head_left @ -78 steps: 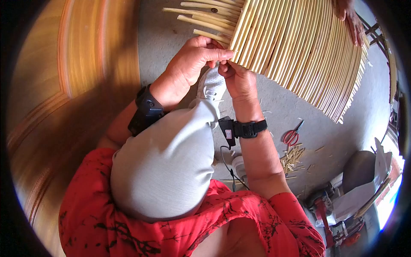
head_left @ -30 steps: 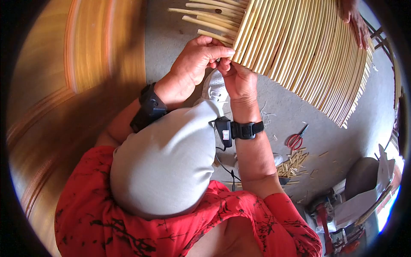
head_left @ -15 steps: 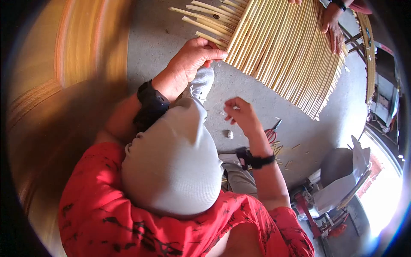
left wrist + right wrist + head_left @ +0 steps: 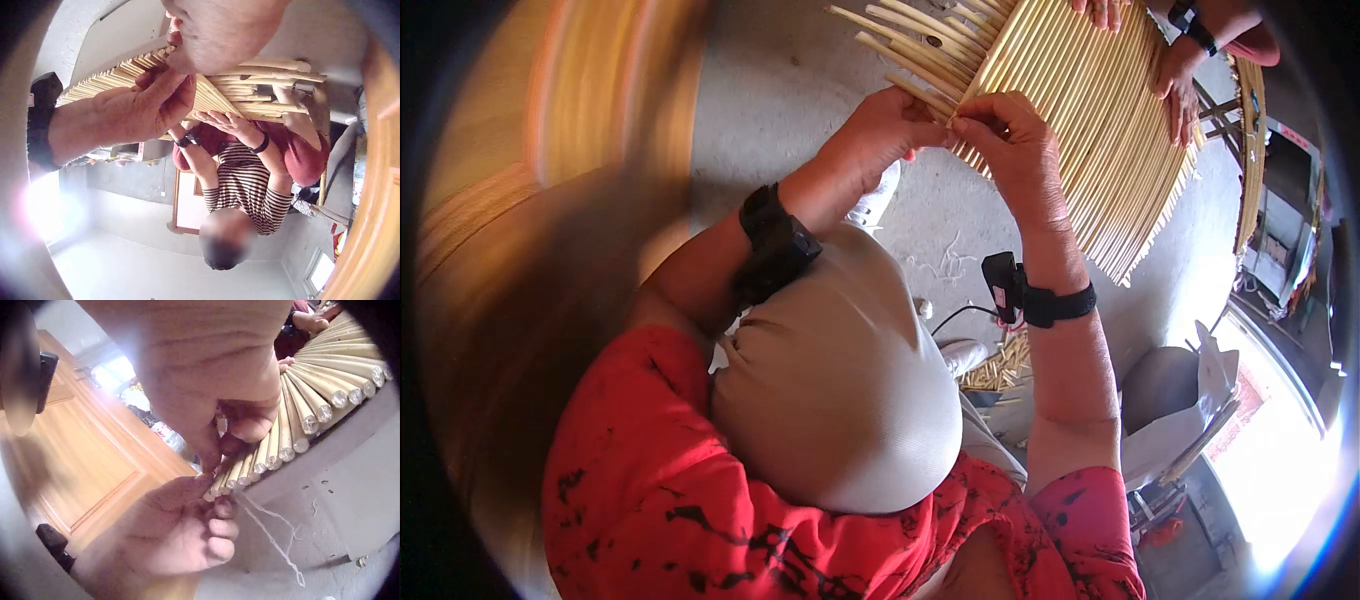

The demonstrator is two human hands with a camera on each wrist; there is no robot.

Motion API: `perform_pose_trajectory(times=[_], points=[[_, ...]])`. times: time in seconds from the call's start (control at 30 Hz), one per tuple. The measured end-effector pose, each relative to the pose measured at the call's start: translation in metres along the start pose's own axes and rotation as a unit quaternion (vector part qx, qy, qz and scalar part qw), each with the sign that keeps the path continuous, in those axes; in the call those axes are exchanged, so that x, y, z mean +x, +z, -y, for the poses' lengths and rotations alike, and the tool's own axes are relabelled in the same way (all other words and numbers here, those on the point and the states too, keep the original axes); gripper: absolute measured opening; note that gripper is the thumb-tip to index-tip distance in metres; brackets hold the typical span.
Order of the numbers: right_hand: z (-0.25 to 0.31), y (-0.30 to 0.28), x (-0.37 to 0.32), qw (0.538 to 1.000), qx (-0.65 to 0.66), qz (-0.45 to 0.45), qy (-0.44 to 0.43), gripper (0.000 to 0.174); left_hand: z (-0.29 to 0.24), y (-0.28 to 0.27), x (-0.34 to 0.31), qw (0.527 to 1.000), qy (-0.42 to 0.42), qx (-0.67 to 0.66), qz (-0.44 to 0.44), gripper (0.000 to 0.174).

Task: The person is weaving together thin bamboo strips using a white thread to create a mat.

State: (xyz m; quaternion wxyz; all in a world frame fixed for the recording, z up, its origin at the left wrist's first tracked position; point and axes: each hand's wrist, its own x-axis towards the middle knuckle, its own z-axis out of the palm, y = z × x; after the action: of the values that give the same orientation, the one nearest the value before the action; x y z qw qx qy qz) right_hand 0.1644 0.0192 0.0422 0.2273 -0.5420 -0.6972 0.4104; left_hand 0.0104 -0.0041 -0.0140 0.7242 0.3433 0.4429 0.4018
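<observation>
A mat of pale, straight plant stalks [image 4: 1090, 120], laid side by side, extends away from my hands. My left hand [image 4: 875, 140] pinches its near corner, the thumb on top and fingers underneath. At the same corner, my right hand [image 4: 1020, 150] has its thumb and forefinger pinched together over the outermost stalk, fingertips right at the left thumb. The right wrist view shows round cut stalk ends [image 4: 259, 467] along the edge and a loose white thread [image 4: 272, 534] dangling below the pinched corner. Longer loose-ended stalks [image 4: 915, 55] project past the left hand.
Another person's hands [image 4: 1178, 95] press on the mat's far side; that person wears a striped shirt [image 4: 244, 175]. Cut stalk pieces [image 4: 1000, 362] and thread scraps [image 4: 945, 262] lie on the grey floor. A wooden panelled surface [image 4: 590, 90] is at the left.
My right hand left the corner, swung down toward me over the floor, and is now back at the corner. My left hand has kept its pinch there. The other person's second hand has come into view.
</observation>
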Motion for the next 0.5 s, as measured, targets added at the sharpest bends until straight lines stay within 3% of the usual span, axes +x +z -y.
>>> perform_pose_trajectory(times=[0.17,0.23,0.43,0.5], points=[[0.004,0.008,0.001,0.999,-0.046,-0.024,0.003,0.011,0.001,0.001,0.002,0.998,-0.028,-0.058,-0.005,0.025],[0.008,0.012,0.001,0.976,-0.189,-0.063,-0.083,0.008,0.002,0.001,0.0,0.996,-0.032,-0.086,-0.004,0.025],[0.01,0.014,0.002,0.972,-0.132,-0.146,-0.128,0.006,-0.002,0.001,-0.005,0.994,-0.049,-0.093,-0.008,0.024],[0.019,0.002,0.01,0.957,-0.027,-0.249,-0.143,0.005,-0.007,0.002,-0.007,0.995,-0.077,-0.062,-0.007,0.023]])
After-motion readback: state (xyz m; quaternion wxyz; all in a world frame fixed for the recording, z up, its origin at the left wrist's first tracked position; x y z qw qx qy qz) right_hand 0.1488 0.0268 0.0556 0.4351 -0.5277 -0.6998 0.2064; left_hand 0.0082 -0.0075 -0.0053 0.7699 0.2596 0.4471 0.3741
